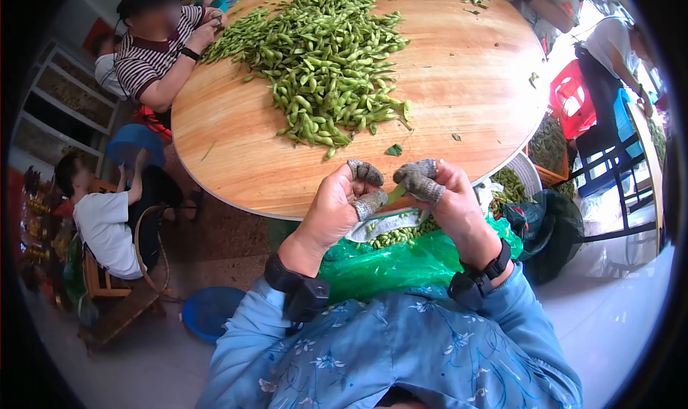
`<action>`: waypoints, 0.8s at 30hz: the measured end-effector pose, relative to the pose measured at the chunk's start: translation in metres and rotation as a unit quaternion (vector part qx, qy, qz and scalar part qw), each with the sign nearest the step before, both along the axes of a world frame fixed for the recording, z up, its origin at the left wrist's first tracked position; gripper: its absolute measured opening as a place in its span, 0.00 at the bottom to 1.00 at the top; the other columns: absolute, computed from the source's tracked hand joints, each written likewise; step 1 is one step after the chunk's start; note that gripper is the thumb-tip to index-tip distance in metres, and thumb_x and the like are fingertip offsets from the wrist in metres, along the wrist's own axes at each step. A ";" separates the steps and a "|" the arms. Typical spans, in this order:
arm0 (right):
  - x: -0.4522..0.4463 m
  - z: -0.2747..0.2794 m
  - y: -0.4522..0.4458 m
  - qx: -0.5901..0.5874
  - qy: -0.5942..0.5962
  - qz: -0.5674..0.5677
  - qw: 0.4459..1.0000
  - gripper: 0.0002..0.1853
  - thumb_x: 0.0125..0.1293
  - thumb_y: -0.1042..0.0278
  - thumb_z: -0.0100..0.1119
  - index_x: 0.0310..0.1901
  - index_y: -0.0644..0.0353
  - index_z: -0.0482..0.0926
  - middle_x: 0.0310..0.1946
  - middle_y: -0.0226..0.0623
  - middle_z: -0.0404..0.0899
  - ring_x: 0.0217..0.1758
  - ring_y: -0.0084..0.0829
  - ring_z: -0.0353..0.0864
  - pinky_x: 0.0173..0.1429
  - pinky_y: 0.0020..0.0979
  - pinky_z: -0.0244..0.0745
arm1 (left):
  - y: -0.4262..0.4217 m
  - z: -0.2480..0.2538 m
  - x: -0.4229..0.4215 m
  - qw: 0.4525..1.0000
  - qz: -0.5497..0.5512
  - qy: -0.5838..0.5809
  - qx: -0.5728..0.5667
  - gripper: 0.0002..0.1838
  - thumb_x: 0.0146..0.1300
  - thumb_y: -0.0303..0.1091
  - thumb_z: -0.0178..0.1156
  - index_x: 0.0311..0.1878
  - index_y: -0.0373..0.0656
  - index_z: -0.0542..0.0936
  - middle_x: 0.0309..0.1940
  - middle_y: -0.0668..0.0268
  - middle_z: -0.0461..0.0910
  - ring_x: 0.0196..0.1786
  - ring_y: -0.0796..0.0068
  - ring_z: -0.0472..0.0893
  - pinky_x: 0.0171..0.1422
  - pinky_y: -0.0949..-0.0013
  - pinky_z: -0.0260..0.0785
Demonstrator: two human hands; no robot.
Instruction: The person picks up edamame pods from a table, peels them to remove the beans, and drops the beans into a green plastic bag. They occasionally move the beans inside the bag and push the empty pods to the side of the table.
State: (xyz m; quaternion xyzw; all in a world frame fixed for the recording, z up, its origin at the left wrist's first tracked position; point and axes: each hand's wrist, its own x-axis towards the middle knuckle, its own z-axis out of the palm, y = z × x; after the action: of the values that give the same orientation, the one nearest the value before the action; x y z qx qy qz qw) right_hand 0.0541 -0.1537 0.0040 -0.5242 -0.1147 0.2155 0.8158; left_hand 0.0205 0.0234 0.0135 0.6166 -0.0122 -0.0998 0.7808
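A green pod point(395, 194) is held between my two hands over the table's near edge. My left hand point(351, 197), with grey covers on thumb and forefinger, is closed at the pod's left end. My right hand point(437, 190), with similar finger covers, pinches the pod's right end. Below them, shelled beans point(403, 235) lie in a container whose pale rim partly shows, with green plastic point(394, 269) over my lap. Beyond my hands a large heap of pods point(322, 72) covers part of the round wooden table point(459, 101).
A person in a striped shirt point(154, 61) is at the table's left. Another person point(107, 230) sits lower left, near a blue basin point(211, 314). People stand at the right, by a red chair point(573, 101) and an orange crate point(548, 172). A dark bag point(555, 226) is beside me.
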 end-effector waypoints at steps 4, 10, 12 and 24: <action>0.017 0.002 -0.038 -0.089 -0.054 -0.098 0.990 0.08 0.59 0.72 0.53 0.39 0.63 0.77 0.28 0.27 0.77 0.28 0.14 0.69 0.29 0.15 0.61 | 0.015 -0.005 0.008 0.964 0.114 -0.148 0.192 0.08 0.57 0.22 0.52 0.40 0.37 0.70 0.29 0.71 0.73 0.31 0.82 0.73 0.37 0.79 0.67; 0.029 0.006 -0.085 -0.342 -0.197 -0.328 0.858 0.16 0.57 0.79 0.53 0.49 0.70 0.69 0.38 0.37 0.75 0.39 0.22 0.74 0.46 0.21 0.69 | 0.065 -0.009 0.042 0.694 0.179 -0.321 0.618 0.10 0.49 0.22 0.56 0.37 0.38 0.75 0.31 0.60 0.74 0.34 0.66 0.75 0.36 0.68 0.66; 0.027 -0.005 -0.087 -0.246 -0.265 -0.317 0.877 0.15 0.58 0.80 0.52 0.48 0.70 0.69 0.38 0.38 0.75 0.41 0.22 0.74 0.47 0.22 0.69 | 0.068 -0.009 0.050 0.688 0.148 -0.306 0.641 0.10 0.47 0.24 0.57 0.36 0.38 0.75 0.32 0.57 0.74 0.36 0.60 0.73 0.37 0.64 0.65; -0.004 0.003 -0.005 -0.126 -0.108 -0.020 0.986 0.19 0.59 0.75 0.52 0.53 0.66 0.66 0.39 0.38 0.76 0.43 0.24 0.73 0.47 0.24 0.69 | 0.042 -0.008 0.037 0.961 0.091 -0.165 0.202 0.06 0.55 0.20 0.55 0.37 0.35 0.75 0.31 0.71 0.76 0.34 0.87 0.72 0.40 0.82 0.67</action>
State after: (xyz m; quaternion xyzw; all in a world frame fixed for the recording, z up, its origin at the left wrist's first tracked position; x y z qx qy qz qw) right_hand 0.0499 -0.1583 0.0067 -0.6449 -0.1635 0.1535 0.7306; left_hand 0.0579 0.0650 0.0057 0.7679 -0.0640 0.0743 0.6330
